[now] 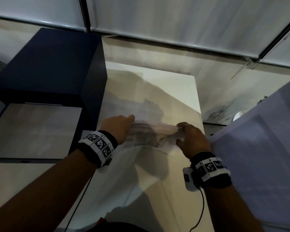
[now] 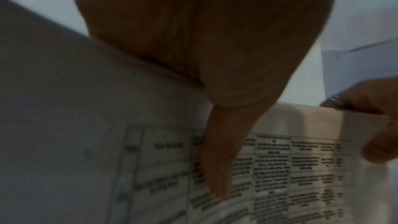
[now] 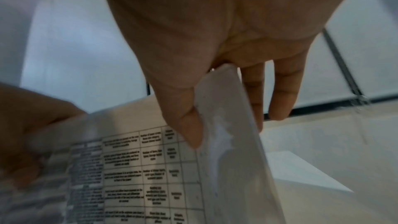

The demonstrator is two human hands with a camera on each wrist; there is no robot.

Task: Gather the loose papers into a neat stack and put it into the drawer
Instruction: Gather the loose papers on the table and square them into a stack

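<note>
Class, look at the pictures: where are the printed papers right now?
In the head view the papers are centre frame, held between the left hand and right hand, above the white cabinet top.

Two hands are in view, the left hand (image 1: 117, 128) and the right hand (image 1: 193, 139). One bundle of printed papers (image 1: 149, 137) shows; its sheets are too blurred to count. Two marker-covered wristbands appear, one per wrist.

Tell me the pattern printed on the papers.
A black-lined table of small text on white papers, clearest in the right wrist view.
</note>
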